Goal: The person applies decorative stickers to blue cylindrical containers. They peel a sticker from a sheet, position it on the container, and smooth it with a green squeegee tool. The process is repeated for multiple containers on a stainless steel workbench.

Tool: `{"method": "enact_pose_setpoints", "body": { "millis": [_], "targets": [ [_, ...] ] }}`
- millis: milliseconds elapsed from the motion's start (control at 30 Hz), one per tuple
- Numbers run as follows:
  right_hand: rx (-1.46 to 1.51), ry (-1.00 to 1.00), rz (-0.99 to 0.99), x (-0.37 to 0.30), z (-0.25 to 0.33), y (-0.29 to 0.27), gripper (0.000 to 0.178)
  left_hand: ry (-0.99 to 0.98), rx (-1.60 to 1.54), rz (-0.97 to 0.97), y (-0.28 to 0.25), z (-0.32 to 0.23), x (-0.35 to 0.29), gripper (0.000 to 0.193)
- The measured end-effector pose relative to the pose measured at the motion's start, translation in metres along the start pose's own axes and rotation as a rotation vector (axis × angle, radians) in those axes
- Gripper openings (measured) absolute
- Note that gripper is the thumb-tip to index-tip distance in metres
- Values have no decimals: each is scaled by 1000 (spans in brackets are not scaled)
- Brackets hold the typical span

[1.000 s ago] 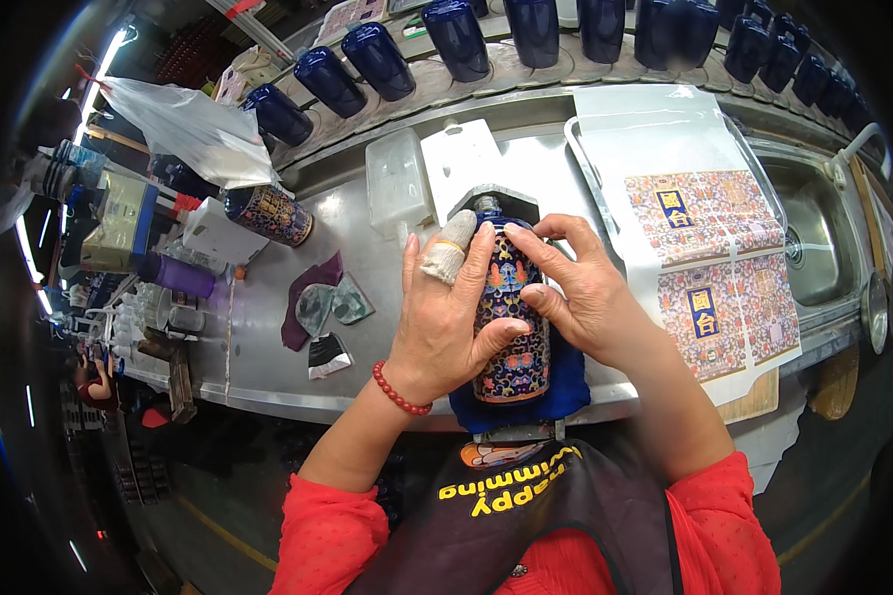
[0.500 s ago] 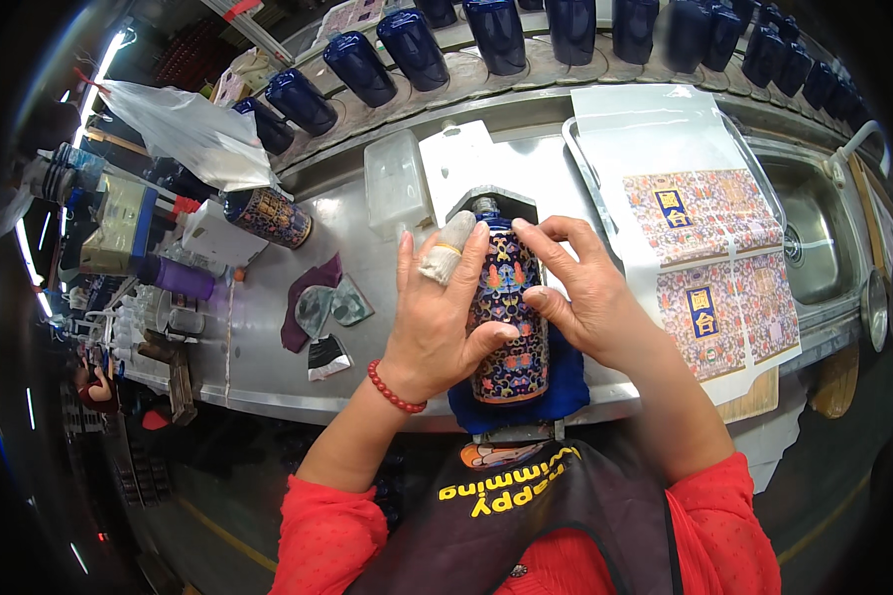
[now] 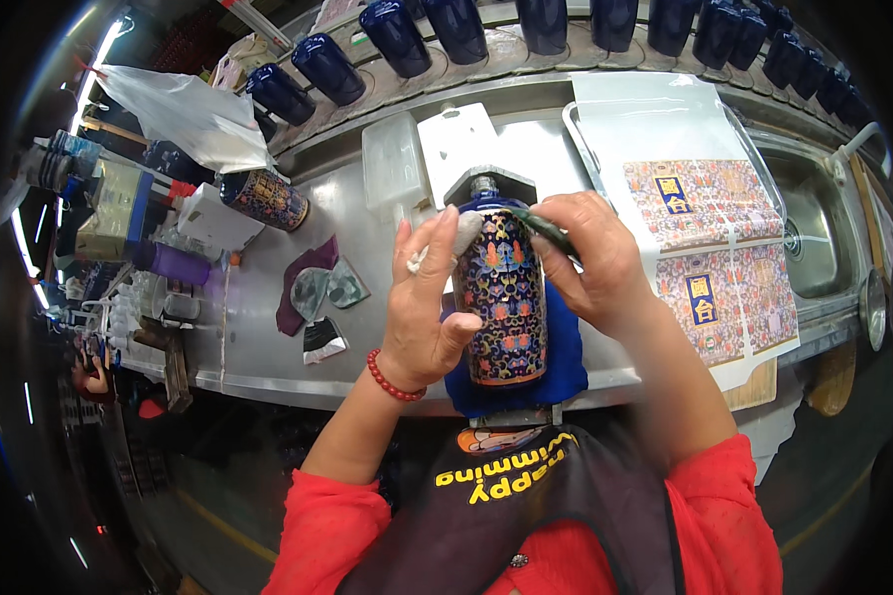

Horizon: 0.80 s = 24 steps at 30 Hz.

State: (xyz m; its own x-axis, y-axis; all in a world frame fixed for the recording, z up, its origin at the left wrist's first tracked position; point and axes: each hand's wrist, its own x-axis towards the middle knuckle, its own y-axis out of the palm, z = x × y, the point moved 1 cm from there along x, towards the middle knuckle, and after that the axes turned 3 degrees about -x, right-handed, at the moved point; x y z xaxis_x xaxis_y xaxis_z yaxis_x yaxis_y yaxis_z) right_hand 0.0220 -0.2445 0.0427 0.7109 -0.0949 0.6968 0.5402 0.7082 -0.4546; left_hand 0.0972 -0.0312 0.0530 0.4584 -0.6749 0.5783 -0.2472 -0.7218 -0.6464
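A dark blue bottle [image 3: 506, 307] wrapped in a flowered, colourful film lies with its neck pointing away from me. Under its lower part is a blue cloth [image 3: 569, 337], and a grey angled support [image 3: 463, 185] stands behind the neck. My left hand [image 3: 419, 297] rests along the bottle's left side, fingers stretched and thumb against the pattern. A greyish-white cloth cover [image 3: 468, 233] wraps one of its fingers. Pinched in my right hand [image 3: 600, 260], a thin dark green scraper-like piece [image 3: 551, 234] touches the film near the bottle's right shoulder.
Patterned film sheets [image 3: 704, 248] lie to the right, before a metal sink [image 3: 819, 233]. A curved conveyor [image 3: 506, 61] carries several blue bottles [image 3: 397, 40] at the back. Left are a decorated bottle [image 3: 265, 200], a clear plastic box [image 3: 392, 164] and cloth scraps [image 3: 313, 293].
My right hand, earlier spread bare over the bottle, now grips the dark green piece at its shoulder. My left hand has shifted slightly left. The conveyor bottles have moved along to the left.
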Motion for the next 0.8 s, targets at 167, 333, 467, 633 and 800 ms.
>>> {"method": "enact_pose_setpoints", "body": {
  "millis": [167, 333, 467, 633, 800],
  "targets": [
    [-85, -374, 404, -18, 29, -24, 28, 7, 105, 15, 5, -6, -30, 96],
    [289, 181, 228, -18, 14, -38, 20, 123, 298, 154, 11, -35, -51, 79],
    [179, -39, 61, 0, 11, -20, 22, 217, 265, 207, 22, -55, -67, 65],
    [-41, -427, 255, -10, 50, -28, 25, 169, 57, 57, 4, -65, -86, 64],
    [405, 7, 317, -14, 34, -32, 23, -102, 139, -108, 5, -47, -79, 73]
  ]
}}
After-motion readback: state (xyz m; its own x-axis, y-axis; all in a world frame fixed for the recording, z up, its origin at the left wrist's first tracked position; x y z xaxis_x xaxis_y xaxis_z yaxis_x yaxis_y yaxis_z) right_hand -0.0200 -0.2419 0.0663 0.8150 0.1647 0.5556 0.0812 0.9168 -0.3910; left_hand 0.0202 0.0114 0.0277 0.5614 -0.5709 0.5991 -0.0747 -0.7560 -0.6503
